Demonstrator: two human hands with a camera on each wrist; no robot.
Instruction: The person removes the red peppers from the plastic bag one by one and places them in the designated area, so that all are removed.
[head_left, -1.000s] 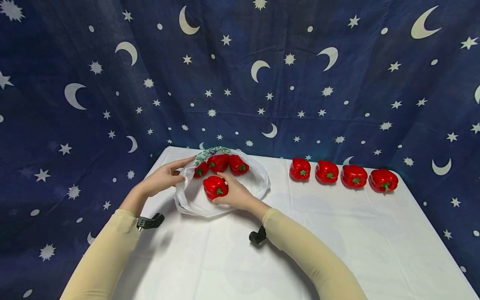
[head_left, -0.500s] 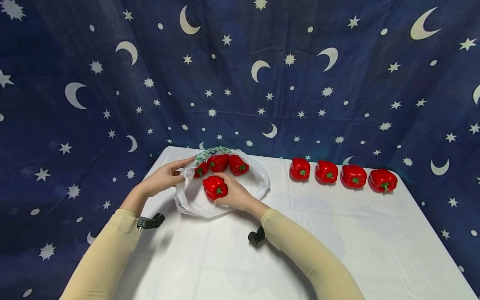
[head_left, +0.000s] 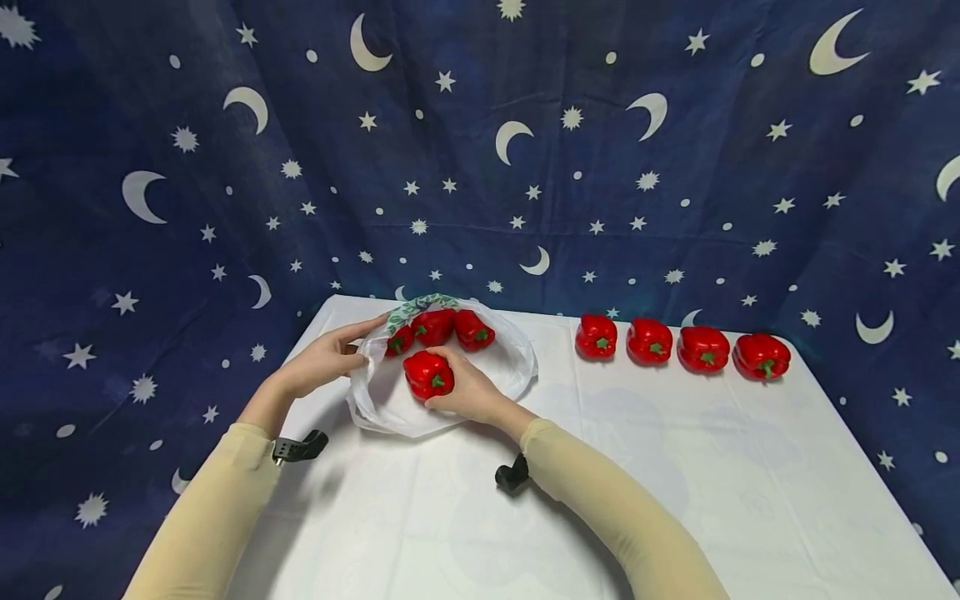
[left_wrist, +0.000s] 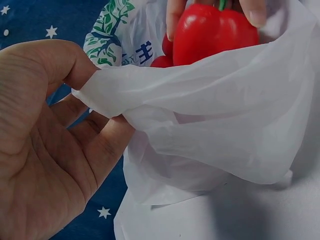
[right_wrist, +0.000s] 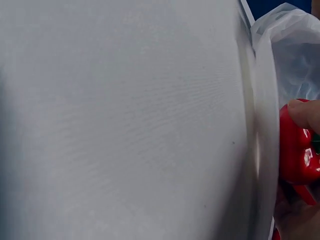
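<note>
Nudged slightly since earlier frame: head view only | gripping red pepper [head_left: 427, 373] with right hand [head_left: 472, 393], inside mouth of white bag [head_left: 408, 427] | pinching left rim with left hand [head_left: 318, 364] | deeper inside, three more peppers [head_left: 433, 327] | well apart to right, row of four peppers [head_left: 703, 349]

Over the last 1 second, the head view swung slightly right; the right hand [head_left: 471, 393] shifted its fingers slightly on its red bell pepper [head_left: 427, 374].
</note>
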